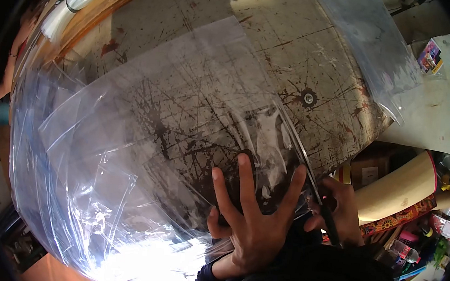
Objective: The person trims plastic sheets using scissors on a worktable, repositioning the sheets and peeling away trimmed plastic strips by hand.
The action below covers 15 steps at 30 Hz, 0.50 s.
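Note:
A clear plastic sheet (pixel 187 78) lies over the scratched table, wrinkled near its right edge. My left hand (pixel 257 226) rests on the sheet near the table's front side, its fingers spread apart. Close by on the right, my right hand (pixel 346 207) grips a pair of scissors (pixel 329 218) by the dark handles. Their long blades run up and to the left along the right edge of the sheet. How far apart the blades are cannot be made out.
A dark toothed disc with a bolt (pixel 308 98) sits on the tabletop (pixel 338 134). More plastic film (pixel 372 46) hangs over the far right edge. Crumpled clear plastic (pixel 86 198) is heaped at left. At lower right are a yellowish roll (pixel 400 185) and a plastic bottle (pixel 406 251).

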Each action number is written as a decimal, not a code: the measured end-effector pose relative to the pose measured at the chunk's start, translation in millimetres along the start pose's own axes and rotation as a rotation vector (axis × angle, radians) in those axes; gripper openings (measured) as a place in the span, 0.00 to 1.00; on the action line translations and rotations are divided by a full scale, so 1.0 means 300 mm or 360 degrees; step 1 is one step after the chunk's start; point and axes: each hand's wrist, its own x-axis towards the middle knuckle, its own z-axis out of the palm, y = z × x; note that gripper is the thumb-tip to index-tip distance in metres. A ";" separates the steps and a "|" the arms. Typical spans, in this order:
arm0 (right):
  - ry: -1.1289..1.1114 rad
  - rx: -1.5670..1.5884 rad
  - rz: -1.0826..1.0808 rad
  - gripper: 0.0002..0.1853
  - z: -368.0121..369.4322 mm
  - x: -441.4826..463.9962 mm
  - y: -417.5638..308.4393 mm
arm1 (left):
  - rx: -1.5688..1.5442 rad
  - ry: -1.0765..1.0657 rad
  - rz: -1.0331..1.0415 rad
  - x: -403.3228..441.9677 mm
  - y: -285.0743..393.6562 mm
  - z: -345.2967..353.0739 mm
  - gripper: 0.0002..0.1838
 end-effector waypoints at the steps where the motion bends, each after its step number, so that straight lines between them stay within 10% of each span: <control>1: 0.0053 0.0121 0.0020 0.39 0.006 -0.008 0.004 | 0.0007 0.0012 0.0009 0.000 0.000 0.001 0.18; 8: -0.0131 0.0553 0.0212 0.43 -0.089 -0.051 -0.034 | -0.0022 -0.0047 0.0022 0.004 -0.004 -0.014 0.18; 15: 0.0458 -0.0212 -0.0381 0.35 -0.099 -0.012 -0.056 | -0.0148 -0.0110 0.0019 -0.011 -0.009 -0.016 0.28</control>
